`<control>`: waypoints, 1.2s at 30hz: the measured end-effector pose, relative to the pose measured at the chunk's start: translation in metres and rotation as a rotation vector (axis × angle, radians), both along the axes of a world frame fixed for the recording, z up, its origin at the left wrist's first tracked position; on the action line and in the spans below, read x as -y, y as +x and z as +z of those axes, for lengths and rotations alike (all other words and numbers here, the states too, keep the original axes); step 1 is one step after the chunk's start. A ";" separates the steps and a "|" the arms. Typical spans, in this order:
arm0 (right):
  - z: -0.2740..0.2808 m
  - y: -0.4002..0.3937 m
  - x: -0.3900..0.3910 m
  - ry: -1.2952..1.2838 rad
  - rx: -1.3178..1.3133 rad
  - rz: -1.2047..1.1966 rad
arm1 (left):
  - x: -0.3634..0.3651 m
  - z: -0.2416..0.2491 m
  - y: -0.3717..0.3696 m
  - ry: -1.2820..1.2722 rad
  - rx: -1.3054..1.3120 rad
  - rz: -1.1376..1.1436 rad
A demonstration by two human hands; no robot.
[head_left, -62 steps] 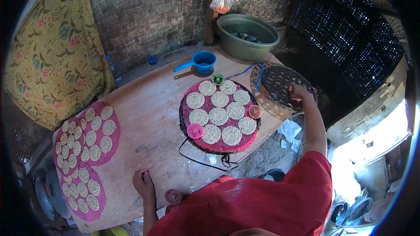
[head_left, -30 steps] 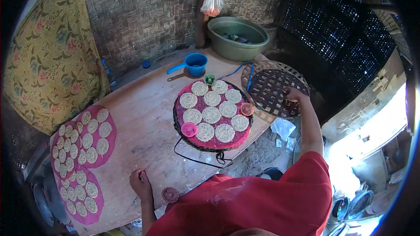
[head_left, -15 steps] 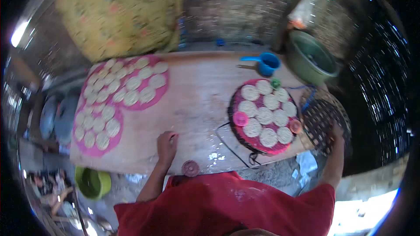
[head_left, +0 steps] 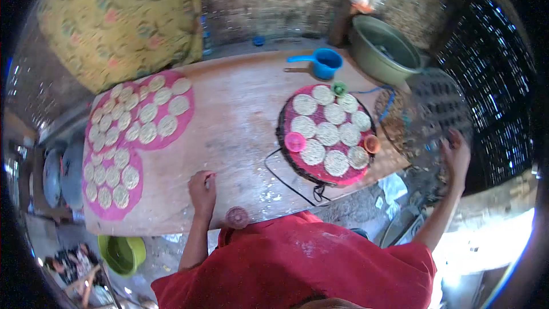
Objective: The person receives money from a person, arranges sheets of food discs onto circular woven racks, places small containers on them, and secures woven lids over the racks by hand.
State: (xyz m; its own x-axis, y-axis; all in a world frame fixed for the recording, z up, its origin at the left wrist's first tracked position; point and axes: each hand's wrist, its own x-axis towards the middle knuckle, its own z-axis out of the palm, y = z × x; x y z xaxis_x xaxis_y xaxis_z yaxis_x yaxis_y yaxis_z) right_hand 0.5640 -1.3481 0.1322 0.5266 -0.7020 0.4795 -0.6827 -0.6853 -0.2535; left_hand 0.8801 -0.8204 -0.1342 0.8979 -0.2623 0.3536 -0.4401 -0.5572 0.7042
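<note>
My left hand point(head_left: 202, 192) rests over the table's front edge, fingers curled closed, a tiny reddish bit at the fingertips that I cannot make out. At the far right my right hand point(head_left: 457, 157) grips the near edge of a dark round perforated tray point(head_left: 440, 100), which is blurred. A round stand with a pink sheet point(head_left: 320, 170) carries several pale coiled discs point(head_left: 327, 133) and pink, green and orange moulds. Near my left hand sits a dull pink ring-shaped piece point(head_left: 237, 217). More discs lie on pink sheets point(head_left: 135, 186) at the table's left.
Behind the stand are a blue dipper point(head_left: 326, 63) and a large green basin point(head_left: 384, 51). A black wire frame point(head_left: 286, 182) extends beside the stand. On the floor are a lime-green bucket point(head_left: 122, 254) and, further left, part of a person point(head_left: 73, 266).
My right hand has moved outward and up, and the dark tray has shifted with it to the right, uncovering the woven surface beneath. The view has turned slightly; my left hand keeps its closed pose.
</note>
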 end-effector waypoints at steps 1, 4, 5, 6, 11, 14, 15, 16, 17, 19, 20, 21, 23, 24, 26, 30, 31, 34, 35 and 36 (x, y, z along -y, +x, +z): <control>-0.012 0.016 -0.009 -0.027 -0.003 0.034 | 0.001 0.002 -0.002 0.030 0.028 0.036; -0.021 0.095 -0.091 0.102 -0.196 -0.013 | 0.003 0.003 -0.003 0.014 0.027 0.033; -0.044 0.113 -0.092 0.022 -0.159 0.090 | 0.003 0.003 -0.004 0.017 0.033 0.018; -0.065 0.131 -0.094 0.059 -0.148 0.138 | 0.003 0.002 -0.004 0.017 0.025 0.024; -0.127 0.198 -0.103 0.139 -0.206 0.189 | 0.004 0.011 -0.007 0.032 0.014 0.035; -0.149 0.208 -0.103 0.171 -0.260 0.189 | 0.002 0.008 -0.007 0.014 0.053 0.044; -0.154 0.209 -0.104 0.169 -0.282 0.188 | 0.002 0.007 -0.007 -0.022 0.011 0.049; -0.159 0.209 -0.103 0.171 -0.286 0.188 | 0.001 0.007 -0.007 -0.058 -0.031 0.055; -0.162 0.209 -0.103 0.174 -0.293 0.182 | 0.001 0.007 -0.007 -0.057 -0.035 0.057; -0.165 0.211 -0.102 0.173 -0.305 0.180 | 0.001 0.008 -0.007 -0.050 -0.020 0.066; -0.167 0.212 -0.102 0.163 -0.323 0.179 | 0.001 0.007 -0.007 -0.051 -0.024 0.071; -0.168 0.214 -0.102 0.155 -0.340 0.178 | 0.001 0.007 -0.007 -0.051 -0.003 0.064; -0.171 0.216 -0.103 0.144 -0.348 0.195 | 0.000 0.004 -0.006 -0.050 0.017 0.064; -0.172 0.217 -0.105 0.135 -0.352 0.205 | -0.001 0.001 -0.004 -0.033 0.010 0.059; -0.173 0.218 -0.106 0.133 -0.353 0.210 | -0.002 0.000 -0.003 -0.016 0.003 0.057; -0.173 0.219 -0.106 0.112 -0.376 0.217 | 0.000 0.006 -0.005 -0.028 -0.006 0.055; -0.173 0.219 -0.107 0.112 -0.379 0.222 | 0.000 0.007 -0.005 -0.038 -0.006 0.055; -0.169 0.219 -0.107 0.150 -0.438 0.231 | -0.002 0.002 -0.002 -0.035 0.024 0.049; -0.171 0.219 -0.105 0.158 -0.434 0.265 | -0.003 -0.002 -0.001 -0.030 0.029 0.086; -0.159 0.221 -0.111 0.175 -0.477 0.233 | -0.004 -0.007 0.002 -0.065 0.036 0.050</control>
State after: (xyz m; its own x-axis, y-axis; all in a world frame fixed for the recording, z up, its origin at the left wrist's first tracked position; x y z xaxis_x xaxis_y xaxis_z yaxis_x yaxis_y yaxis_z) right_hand 0.7852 -1.2370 -0.0268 0.8073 -0.5889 0.0373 -0.5853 -0.8072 -0.0769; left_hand 0.8817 -0.8166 -0.1410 0.8955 -0.1927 0.4011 -0.4388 -0.5324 0.7239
